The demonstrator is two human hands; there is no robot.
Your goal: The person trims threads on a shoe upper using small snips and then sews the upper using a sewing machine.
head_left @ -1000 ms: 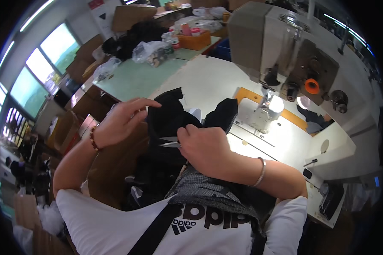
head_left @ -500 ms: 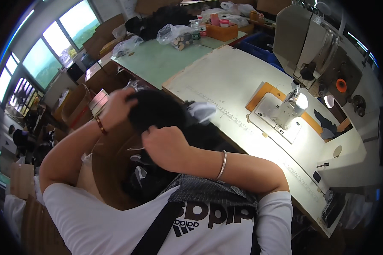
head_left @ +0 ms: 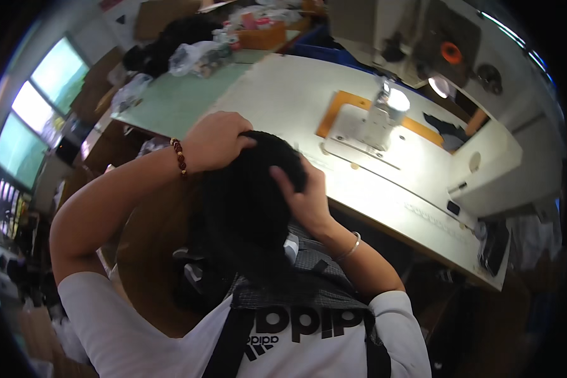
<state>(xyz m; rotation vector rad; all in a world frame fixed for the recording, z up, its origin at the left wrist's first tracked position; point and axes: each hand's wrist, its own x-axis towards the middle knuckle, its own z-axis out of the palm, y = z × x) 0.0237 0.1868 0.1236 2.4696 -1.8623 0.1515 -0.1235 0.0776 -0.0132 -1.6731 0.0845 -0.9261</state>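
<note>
A black cloth piece with a rounded, cap-like top hangs in front of my chest, over the near edge of the sewing table. My left hand grips its upper left rim, fingers bent over the top. On the other side, my right hand holds the piece with the thumb lying across its face and the fingers behind, partly hidden. A small white tag shows at its lower right side. Blur softens the lower part of the cloth.
A sewing machine with its lamp lit stands on the white table to the right. A brown cardboard box with dark cloth sits below my left arm. Plastic bags and an orange box lie farther back on a green table.
The black cloth has been turned from a blurred, sideways bundle to hang upright, nearer my chest. My right hand has moved right and up, onto its right side; my view has shifted right.
</note>
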